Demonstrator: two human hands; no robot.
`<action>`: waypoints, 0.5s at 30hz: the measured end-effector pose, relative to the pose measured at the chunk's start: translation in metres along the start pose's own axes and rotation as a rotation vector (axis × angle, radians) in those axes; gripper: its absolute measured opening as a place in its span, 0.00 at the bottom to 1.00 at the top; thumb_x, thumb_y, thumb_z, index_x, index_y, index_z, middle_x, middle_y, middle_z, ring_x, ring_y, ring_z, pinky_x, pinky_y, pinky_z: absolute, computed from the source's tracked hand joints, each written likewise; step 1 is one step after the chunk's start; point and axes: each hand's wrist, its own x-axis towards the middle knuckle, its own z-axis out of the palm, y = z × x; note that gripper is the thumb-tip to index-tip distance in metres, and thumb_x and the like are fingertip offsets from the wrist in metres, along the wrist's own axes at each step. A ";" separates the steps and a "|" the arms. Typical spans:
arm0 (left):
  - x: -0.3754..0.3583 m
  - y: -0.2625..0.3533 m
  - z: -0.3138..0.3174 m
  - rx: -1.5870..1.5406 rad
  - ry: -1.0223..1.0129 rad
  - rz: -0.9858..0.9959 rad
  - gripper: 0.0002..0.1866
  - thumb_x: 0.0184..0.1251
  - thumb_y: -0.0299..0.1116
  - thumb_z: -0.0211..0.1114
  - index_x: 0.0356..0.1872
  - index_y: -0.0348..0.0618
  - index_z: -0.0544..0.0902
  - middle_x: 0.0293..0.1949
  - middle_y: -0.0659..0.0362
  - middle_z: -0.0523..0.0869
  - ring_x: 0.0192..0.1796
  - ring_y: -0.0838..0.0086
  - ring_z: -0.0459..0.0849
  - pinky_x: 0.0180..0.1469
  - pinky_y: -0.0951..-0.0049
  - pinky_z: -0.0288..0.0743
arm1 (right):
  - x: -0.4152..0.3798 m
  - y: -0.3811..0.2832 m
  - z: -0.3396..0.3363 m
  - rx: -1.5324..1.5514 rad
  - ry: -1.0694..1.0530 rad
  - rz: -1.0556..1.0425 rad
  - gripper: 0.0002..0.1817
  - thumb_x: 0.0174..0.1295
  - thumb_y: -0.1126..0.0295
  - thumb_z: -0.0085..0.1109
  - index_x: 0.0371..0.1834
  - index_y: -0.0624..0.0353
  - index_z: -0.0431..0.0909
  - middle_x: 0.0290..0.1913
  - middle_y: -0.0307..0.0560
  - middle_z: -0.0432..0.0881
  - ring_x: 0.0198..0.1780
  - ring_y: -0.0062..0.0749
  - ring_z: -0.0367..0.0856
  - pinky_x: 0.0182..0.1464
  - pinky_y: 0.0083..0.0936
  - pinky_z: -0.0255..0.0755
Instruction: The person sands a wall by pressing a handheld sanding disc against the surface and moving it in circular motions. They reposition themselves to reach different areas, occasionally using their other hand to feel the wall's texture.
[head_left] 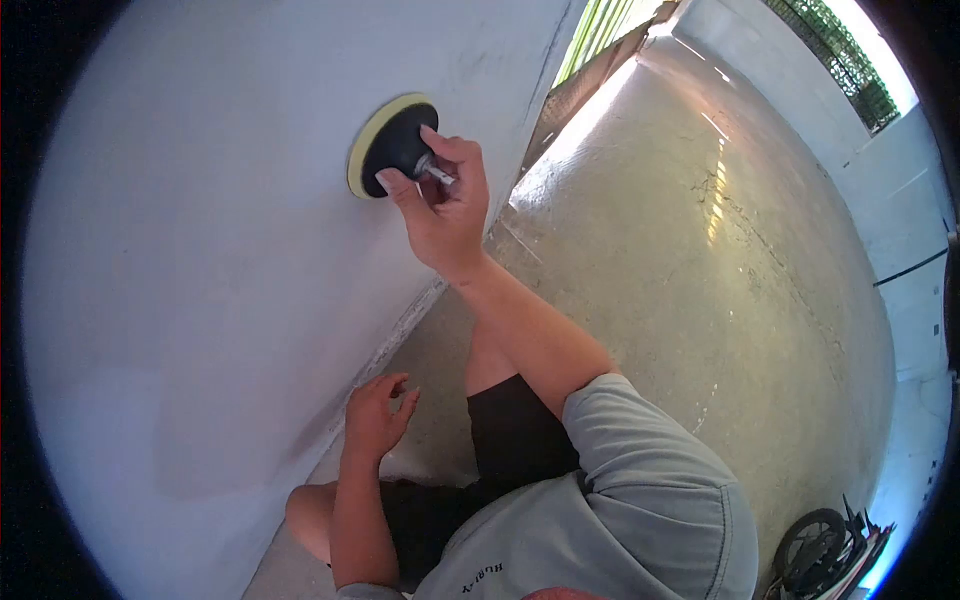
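My right hand [452,205] grips a round sanding pad [398,145] by its black back, thumb and fingers around the base of the metal shank. The pad's pale yellow foam edge faces the white wall [230,210] and looks to be against it. Lower down, my left hand [378,415] hangs near the foot of the wall, over my lap. Its fingers are loosely bent, apart from the thumb, and hold nothing.
A concrete floor [680,280] with cracks stretches to the right. Slatted bars [605,35] let in light at the top. A wheeled vehicle, perhaps a motorcycle [815,550], stands at the lower right. Another wall [880,190] runs along the far right.
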 end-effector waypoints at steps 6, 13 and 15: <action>-0.002 0.002 -0.001 0.014 -0.009 -0.018 0.16 0.63 0.39 0.69 0.48 0.42 0.83 0.39 0.54 0.87 0.43 0.61 0.86 0.49 0.62 0.77 | 0.020 0.004 -0.007 0.051 0.269 0.218 0.25 0.58 0.74 0.73 0.55 0.60 0.69 0.41 0.42 0.78 0.38 0.16 0.74 0.38 0.16 0.71; 0.001 0.005 0.000 0.014 -0.027 -0.028 0.16 0.63 0.39 0.69 0.48 0.42 0.83 0.40 0.53 0.87 0.44 0.61 0.86 0.51 0.61 0.77 | 0.003 -0.014 0.002 -0.342 -0.299 -0.476 0.22 0.60 0.74 0.71 0.52 0.63 0.69 0.39 0.39 0.78 0.32 0.15 0.73 0.30 0.15 0.70; -0.001 0.003 0.000 0.011 -0.022 -0.024 0.16 0.63 0.39 0.69 0.48 0.42 0.83 0.40 0.53 0.87 0.43 0.61 0.86 0.51 0.61 0.77 | 0.009 -0.006 0.015 0.256 0.188 0.075 0.23 0.55 0.71 0.76 0.49 0.62 0.73 0.37 0.38 0.78 0.29 0.13 0.71 0.27 0.15 0.67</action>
